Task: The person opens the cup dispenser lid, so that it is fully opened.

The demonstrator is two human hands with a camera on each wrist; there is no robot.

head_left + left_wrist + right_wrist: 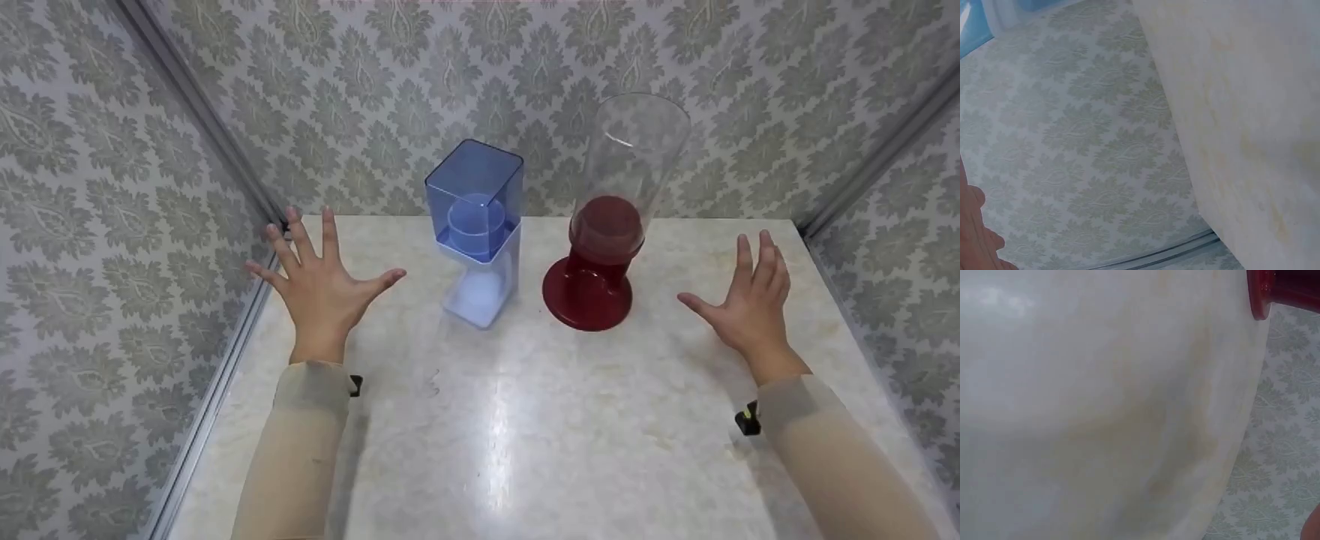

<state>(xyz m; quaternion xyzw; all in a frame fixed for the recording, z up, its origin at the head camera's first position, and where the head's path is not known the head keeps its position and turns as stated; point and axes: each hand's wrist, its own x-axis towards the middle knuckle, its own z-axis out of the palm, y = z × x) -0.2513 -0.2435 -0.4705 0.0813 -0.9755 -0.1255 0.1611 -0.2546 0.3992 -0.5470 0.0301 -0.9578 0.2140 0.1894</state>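
Note:
My left hand (321,291) is held over the left side of the table with fingers spread wide, holding nothing. To its right stands a dispenser with a clear blue square container (474,199) on a white base (480,294). Beside that is a second dispenser, a clear cylinder (634,150) on a red base (589,292) with a round foot. My right hand (754,306), right of the red base, has its thumb out and fingers straight, also holding nothing. Part of the left hand (972,228) shows at the left wrist view's edge.
The pale marbled table (570,442) ends at a patterned back wall (360,105) just behind both dispensers. Patterned side panels with metal frame strips (217,397) flank it. A small black device (748,418) sits at the right wrist.

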